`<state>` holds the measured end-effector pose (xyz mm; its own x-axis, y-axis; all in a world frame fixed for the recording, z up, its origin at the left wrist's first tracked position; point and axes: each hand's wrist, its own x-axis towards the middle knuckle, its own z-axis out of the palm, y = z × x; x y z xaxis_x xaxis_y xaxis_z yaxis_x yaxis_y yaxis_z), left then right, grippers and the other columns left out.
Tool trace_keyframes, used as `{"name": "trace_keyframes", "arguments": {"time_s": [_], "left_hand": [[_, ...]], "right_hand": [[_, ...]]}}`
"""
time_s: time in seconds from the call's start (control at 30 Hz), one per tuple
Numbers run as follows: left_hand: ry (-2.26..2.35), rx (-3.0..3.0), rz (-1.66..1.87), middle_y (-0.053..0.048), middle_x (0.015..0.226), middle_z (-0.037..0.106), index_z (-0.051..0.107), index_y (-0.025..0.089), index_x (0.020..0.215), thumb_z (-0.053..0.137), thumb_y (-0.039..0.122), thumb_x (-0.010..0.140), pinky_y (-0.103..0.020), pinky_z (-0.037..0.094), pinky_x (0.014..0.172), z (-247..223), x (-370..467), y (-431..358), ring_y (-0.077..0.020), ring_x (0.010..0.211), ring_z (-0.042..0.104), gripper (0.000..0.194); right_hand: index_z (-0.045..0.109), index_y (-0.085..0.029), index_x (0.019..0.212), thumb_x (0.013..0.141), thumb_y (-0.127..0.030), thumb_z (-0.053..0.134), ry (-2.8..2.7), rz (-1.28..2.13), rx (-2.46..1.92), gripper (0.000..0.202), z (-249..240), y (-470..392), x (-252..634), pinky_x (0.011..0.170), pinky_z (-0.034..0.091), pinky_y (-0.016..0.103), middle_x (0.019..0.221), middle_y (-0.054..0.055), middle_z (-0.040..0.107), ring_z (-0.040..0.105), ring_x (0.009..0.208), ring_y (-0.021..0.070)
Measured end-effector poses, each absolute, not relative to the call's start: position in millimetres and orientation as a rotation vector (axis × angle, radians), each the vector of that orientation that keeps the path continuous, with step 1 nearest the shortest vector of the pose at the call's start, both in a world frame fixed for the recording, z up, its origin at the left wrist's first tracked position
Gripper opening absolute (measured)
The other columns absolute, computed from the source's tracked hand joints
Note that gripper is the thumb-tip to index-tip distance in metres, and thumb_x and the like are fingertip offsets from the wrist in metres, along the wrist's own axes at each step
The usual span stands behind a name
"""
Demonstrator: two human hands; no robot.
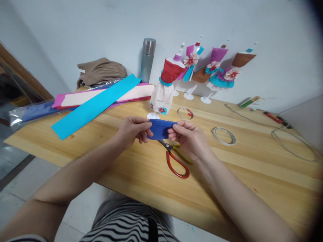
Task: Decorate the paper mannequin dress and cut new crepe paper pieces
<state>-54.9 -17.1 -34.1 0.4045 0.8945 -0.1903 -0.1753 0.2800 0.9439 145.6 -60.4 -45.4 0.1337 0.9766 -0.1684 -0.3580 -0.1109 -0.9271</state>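
Note:
Between my two hands is a small blue piece of folded material (159,129), either felt or crepe paper, stretched level above the table. My left hand (135,131) pinches its left end between thumb and fingers. At the right end, my right hand (188,135) grips the upper corner the same way. Below the blue piece lie scissors (178,166) with red and yellow handles, their blades partly hidden. Just behind stands a small dress form (173,70) in a red top and a pale skirt with red flowers on blue.
More dressed forms (219,67) stand along the wall. At the left, a turquoise strip (96,107) lies across other coloured sheets, near a brown cloth (102,72) and a steel flask (148,60). Tape rolls (224,135), a cable (252,120) and a glue gun (276,118) occupy the right.

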Motion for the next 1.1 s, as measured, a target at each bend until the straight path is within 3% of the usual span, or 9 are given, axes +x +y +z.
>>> {"name": "trace_keyframes", "arguments": {"time_s": [0.23, 0.47, 0.8, 1.1], "left_hand": [[0.841, 0.956, 0.864, -0.003, 0.056, 0.07, 0.067, 0.013, 0.081, 0.084, 0.025, 0.06, -0.019, 0.042, 0.035, -32.9, -54.5, -18.6, -0.0141, 0.04, 0.061, 0.029], [0.755, 0.977, 0.939, -0.005, 0.072, 0.076, 0.066, 0.013, 0.08, 0.088, 0.025, 0.059, -0.022, 0.057, 0.056, -32.9, -54.8, -19.6, -0.0153, 0.058, 0.072, 0.032], [0.766, 1.008, 1.01, -0.005, 0.068, 0.075, 0.065, 0.013, 0.071, 0.088, 0.035, 0.063, -0.023, 0.056, 0.053, -31.5, -53.0, -23.8, -0.015, 0.056, 0.07, 0.033], [0.839, 1.058, 1.062, -0.006, 0.065, 0.074, 0.065, 0.014, 0.069, 0.087, 0.036, 0.063, -0.027, 0.059, 0.061, -34.1, -51.2, -25.3, -0.0174, 0.061, 0.072, 0.032]], "right_hand": [[0.068, -0.02, 0.067, 0.057, -0.033, 0.092, -0.791, 1.264, -1.094, 0.029, -47.8, -60.5, 144.1, 0.049, 0.051, 0.02, 0.061, 0.001, 0.073, 0.062, 0.048, 0.0096], [0.066, -0.022, 0.071, 0.065, -0.036, 0.088, -0.877, 1.21, -1.074, 0.027, -52.2, -61.7, 144.4, 0.055, 0.051, 0.024, 0.063, -0.001, 0.072, 0.062, 0.051, 0.0103], [0.063, -0.021, 0.069, 0.062, -0.031, 0.089, -0.837, 1.259, -1.046, 0.029, -48.8, -63.5, 141.1, 0.051, 0.05, 0.023, 0.061, 0.0, 0.072, 0.062, 0.05, 0.0108], [0.064, -0.021, 0.057, 0.056, -0.028, 0.089, -0.796, 1.261, -1.06, 0.026, -48.9, -61.4, 139.2, 0.052, 0.049, 0.022, 0.056, -0.002, 0.067, 0.061, 0.053, 0.0106]]}}
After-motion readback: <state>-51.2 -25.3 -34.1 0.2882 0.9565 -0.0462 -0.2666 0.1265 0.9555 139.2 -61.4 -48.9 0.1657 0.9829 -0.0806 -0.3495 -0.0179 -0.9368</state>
